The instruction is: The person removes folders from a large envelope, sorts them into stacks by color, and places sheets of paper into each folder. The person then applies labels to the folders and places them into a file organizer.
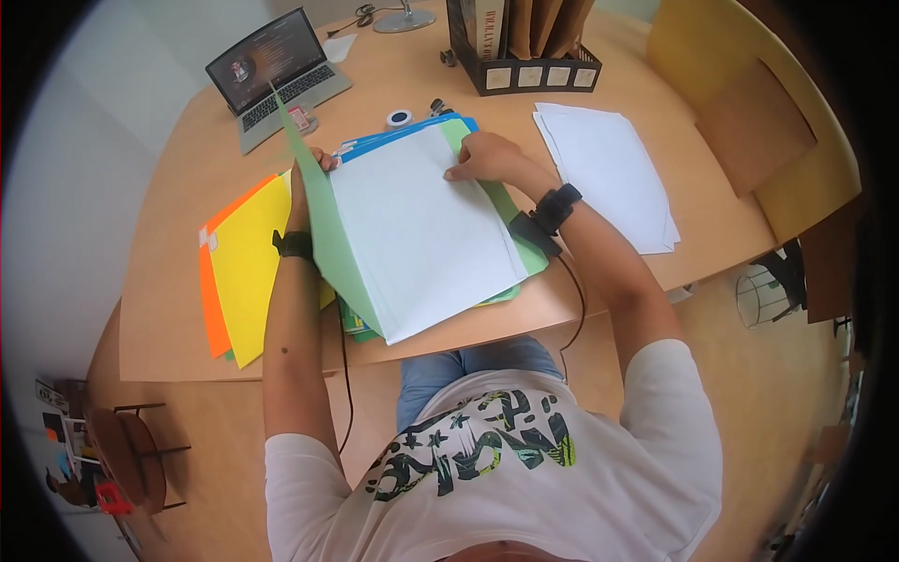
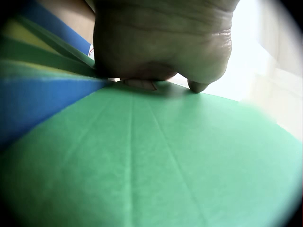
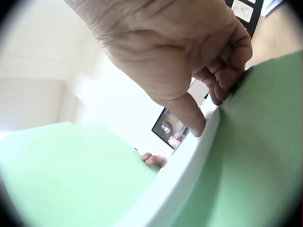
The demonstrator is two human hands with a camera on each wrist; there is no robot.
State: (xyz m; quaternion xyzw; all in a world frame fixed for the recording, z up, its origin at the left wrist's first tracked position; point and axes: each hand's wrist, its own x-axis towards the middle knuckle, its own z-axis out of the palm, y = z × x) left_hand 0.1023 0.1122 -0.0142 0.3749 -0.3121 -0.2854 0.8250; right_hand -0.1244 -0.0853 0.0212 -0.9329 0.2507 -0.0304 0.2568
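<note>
A green folder [image 1: 323,211] lies spread over other folders at the table's front edge, its left cover raised, with white sheets [image 1: 421,225] inside. My left hand [image 1: 302,187] grips the raised cover near the fold, fingers curled over its edge; the left wrist view has this hand [image 2: 163,42] above the green cover [image 2: 142,156]. At the sheets' upper right edge, my right hand [image 1: 487,157] pinches the paper between thumb and fingers. In the right wrist view the thumb of this hand [image 3: 175,61] presses on the white stack [image 3: 175,179], the green cover beside it.
Yellow [image 1: 251,272] and orange folders [image 1: 217,309] lie at the left. Another stack of white sheets [image 1: 609,173] is at the right. Behind are a laptop [image 1: 281,80], a roll of tape [image 1: 399,119] and a black organizer [image 1: 534,75]. A yellow chair [image 1: 749,103] stands at the right.
</note>
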